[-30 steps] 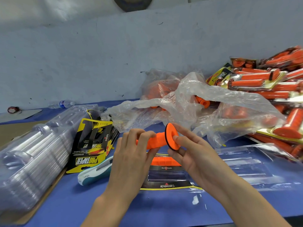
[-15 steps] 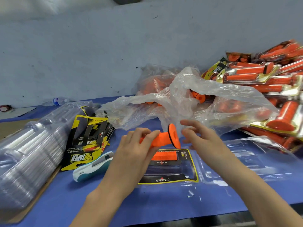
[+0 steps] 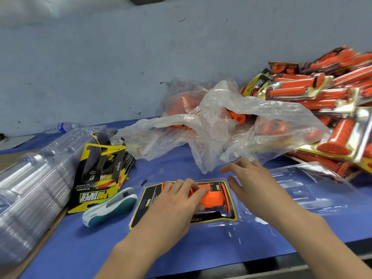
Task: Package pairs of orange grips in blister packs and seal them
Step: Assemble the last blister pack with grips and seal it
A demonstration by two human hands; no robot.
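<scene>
My left hand [image 3: 177,202] grips an orange grip [image 3: 213,199] and holds it down in the open blister pack [image 3: 141,210], which has a black and yellow card inside. A second orange grip [image 3: 203,185] lies in the pack just behind it, mostly hidden by my fingers. To the right, over the pack's clear lid [image 3: 306,190], my right hand [image 3: 253,184] hovers with relaxed fingers and holds nothing.
A crumpled plastic bag [image 3: 231,125] of loose orange grips lies behind the pack. Sealed packs [image 3: 322,93] pile up at the right. Printed cards [image 3: 98,174], a stapler [image 3: 110,208] and stacked clear blisters [image 3: 34,188] sit at the left. A bottle [image 3: 62,126] stands by the wall.
My left hand has lowered the orange grip from mid-air into the blister pack. My right hand has let go of the grip's flange and moved to the right.
</scene>
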